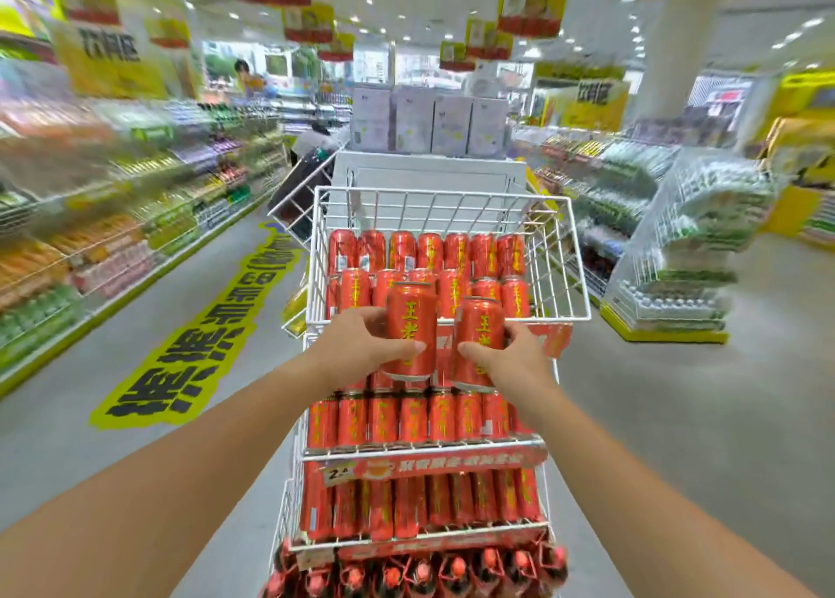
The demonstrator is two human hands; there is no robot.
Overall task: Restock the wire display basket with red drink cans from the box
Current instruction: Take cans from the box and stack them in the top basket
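A white wire display basket point(560, 254) tops a tiered wire rack straight ahead, and red drink cans point(429, 254) with yellow lettering stand in rows inside it. My left hand point(361, 342) grips one red can point(410, 331) upright, just in front of the basket's near rim. My right hand point(515, 362) grips a second red can point(478, 344) beside the first, tilted slightly left. The two held cans almost touch. No box is in view.
Lower tiers point(424, 416) of the same rack hold more red cans, and red bottles point(420, 570) line the bottom. Stocked shelves point(113, 236) run along the left aisle. A wire stand of bottles point(691, 254) is at right. Pale cartons point(429, 120) sit behind the basket.
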